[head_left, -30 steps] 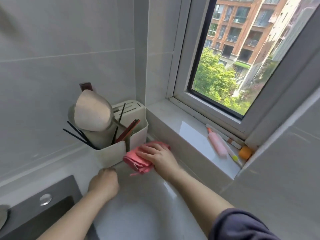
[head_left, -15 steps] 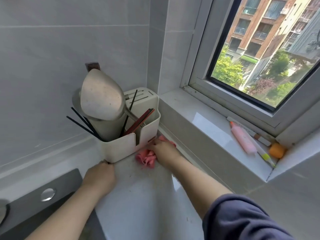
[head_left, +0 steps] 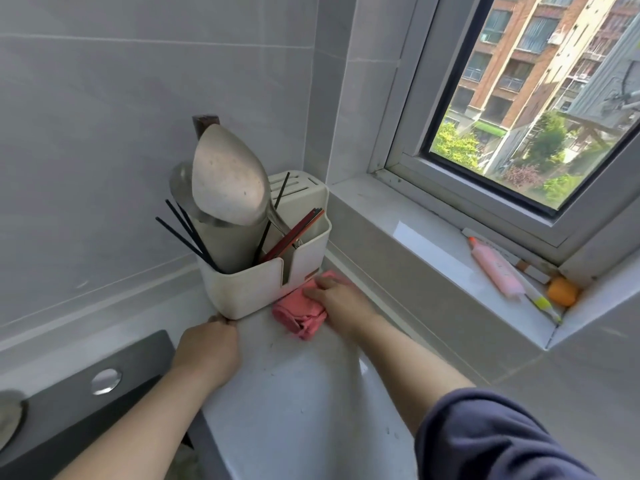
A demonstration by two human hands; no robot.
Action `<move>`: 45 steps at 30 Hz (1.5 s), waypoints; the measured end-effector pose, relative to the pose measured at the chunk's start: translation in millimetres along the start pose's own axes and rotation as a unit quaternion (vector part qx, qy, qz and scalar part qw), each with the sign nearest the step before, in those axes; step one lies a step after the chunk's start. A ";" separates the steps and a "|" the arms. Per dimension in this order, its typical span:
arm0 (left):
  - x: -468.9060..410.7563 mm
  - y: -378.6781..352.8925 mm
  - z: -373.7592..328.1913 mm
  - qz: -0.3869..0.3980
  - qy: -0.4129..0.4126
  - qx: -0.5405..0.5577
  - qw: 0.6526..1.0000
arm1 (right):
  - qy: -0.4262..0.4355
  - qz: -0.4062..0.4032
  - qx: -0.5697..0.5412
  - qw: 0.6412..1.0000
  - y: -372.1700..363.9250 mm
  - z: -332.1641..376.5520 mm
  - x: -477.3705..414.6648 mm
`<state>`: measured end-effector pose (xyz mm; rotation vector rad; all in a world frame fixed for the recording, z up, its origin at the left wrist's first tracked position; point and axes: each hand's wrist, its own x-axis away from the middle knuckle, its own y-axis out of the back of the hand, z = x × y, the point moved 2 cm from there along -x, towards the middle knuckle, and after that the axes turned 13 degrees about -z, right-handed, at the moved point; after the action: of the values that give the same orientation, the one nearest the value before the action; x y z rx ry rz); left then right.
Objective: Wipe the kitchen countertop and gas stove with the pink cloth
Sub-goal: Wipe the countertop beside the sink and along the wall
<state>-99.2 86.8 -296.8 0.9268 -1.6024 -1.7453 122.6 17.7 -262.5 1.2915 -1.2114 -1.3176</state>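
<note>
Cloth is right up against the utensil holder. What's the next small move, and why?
Probably draw the right hand and pink cloth back toward you across the countertop: the cloth sits bunched between utensil holder and window ledge, with no room further forward.

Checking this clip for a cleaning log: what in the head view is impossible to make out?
Head view:
Left hand fingers: hidden behind its own back at the utensil holder; grip unclear.
Countertop beneath the pink cloth: covered by cloth and right hand.
Dark fixture: cut off by left and bottom edges.
Pink tube print: too small.
</note>
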 end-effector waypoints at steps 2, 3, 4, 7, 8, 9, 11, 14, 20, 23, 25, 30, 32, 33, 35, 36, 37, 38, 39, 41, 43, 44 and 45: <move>-3.2 0.3 0.5 -0.006 -0.002 -0.017 1.000 | -0.032 0.003 -0.048 0.998 -9.5 -1.0 -8.7; -5.5 0.8 0.7 -0.007 -0.003 -0.022 1.000 | -0.077 0.003 -0.117 0.990 -7.5 -0.7 -11.7; -7.9 1.3 1.6 -0.006 -0.004 -0.026 1.000 | -0.083 -0.003 -0.138 0.987 -6.2 0.7 -14.1; -6.9 1.4 5.6 0.008 -0.001 -0.036 0.999 | -0.080 0.049 -0.167 0.982 3.7 -3.3 -18.2; -5.5 1.5 7.1 0.006 0.003 -0.035 0.999 | -0.061 0.094 -0.123 0.986 8.3 -4.8 -15.1; -3.7 2.4 8.8 0.000 0.008 -0.030 1.000 | -0.051 0.132 -0.074 0.987 16.7 -6.0 -10.5; 4.0 5.7 7.9 -0.007 0.009 -0.019 1.000 | -0.050 0.198 -0.025 0.979 27.7 -14.8 1.9; 20.6 7.3 -8.7 -0.033 -0.010 0.046 0.998 | -0.071 0.280 -0.011 0.957 44.6 -25.7 17.5; 27.3 21.8 -29.8 -0.122 -0.012 0.117 0.986 | -0.117 0.070 -0.026 0.990 58.2 -11.8 10.9; 31.1 15.8 -10.0 -0.091 0.030 0.079 0.992 | -0.169 -0.019 0.000 0.985 33.5 6.0 6.0; 31.7 9.7 6.8 -0.056 0.041 0.029 0.997 | -0.193 -0.039 0.020 0.980 17.0 16.7 2.2; 26.6 6.7 27.1 0.101 0.012 0.014 0.995 | -0.164 -0.046 0.018 0.985 -5.8 50.2 -10.7; 19.7 12.1 31.7 0.122 -0.004 0.028 0.992 | -0.146 -0.050 -0.013 0.988 -10.0 59.1 -12.0; 17.5 14.3 33.4 0.133 -0.008 0.034 0.991 | -0.129 -0.044 -0.025 0.990 -10.0 60.7 -11.0; 16.6 16.0 36.1 0.156 -0.009 0.045 0.987 | -0.088 -0.010 -0.039 0.995 -7.8 54.6 -6.0; 16.2 16.2 36.7 0.165 -0.012 0.045 0.985 | -0.073 0.023 -0.070 0.995 -5.7 51.0 -2.5; 16.5 16.1 37.3 0.172 -0.016 0.043 0.984 | -0.053 0.038 -0.098 0.993 -2.3 47.8 0.3; 16.2 16.1 38.7 0.175 -0.020 0.040 0.984 | -0.040 0.047 -0.108 0.992 0.9 47.2 -0.3; 15.3 17.0 40.6 0.176 -0.025 0.037 0.983 | -0.042 0.046 -0.106 0.992 4.0 47.7 0.3; 11.2 18.7 44.4 0.180 -0.029 0.035 0.983 | -0.076 -0.003 -0.111 0.991 8.3 51.6 -2.2; 7.9 19.9 48.0 0.194 -0.037 0.034 0.980 | -0.112 -0.059 -0.118 0.985 2.3 63.3 -4.3; 6.8 19.7 49.6 0.203 -0.041 0.035 0.978 | -0.098 -0.064 -0.095 0.989 -0.1 71.6 -4.8; 5.5 19.3 51.8 0.209 -0.044 0.038 0.976 | -0.088 -0.066 -0.087 0.990 -5.0 78.6 -4.0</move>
<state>-145.0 110.6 -276.5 0.5002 -1.7803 -1.4542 44.5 26.3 -269.0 1.1651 -1.1170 -1.6249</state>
